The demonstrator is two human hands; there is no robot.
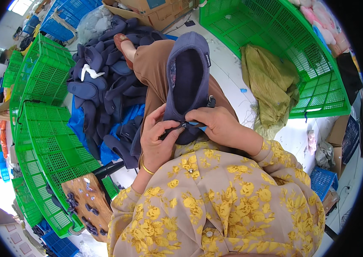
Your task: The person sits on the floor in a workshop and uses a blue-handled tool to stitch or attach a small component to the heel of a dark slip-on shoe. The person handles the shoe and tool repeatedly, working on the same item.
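A navy fabric slipper (pixel 209 68) lies lengthwise over my lap, its opening facing up and its near end between my hands. My left hand (pixel 158 139) is closed, thumb and forefinger pinching a small dark fabric piece (pixel 184 125) at that near end. From the other side my right hand (pixel 217 124) is closed too, thumb and forefinger pinching the same dark piece against the slipper. My fingers partly cover the piece, so its full shape does not show.
A heap of navy slippers (pixel 89 90) lies on blue sheeting at the left. Green crates (pixel 57 158) stand beyond it. A wooden board (pixel 83 188) at lower left bears several small dark bows. An olive sack (pixel 271 77) and a large green crate (pixel 318 90) are at right.
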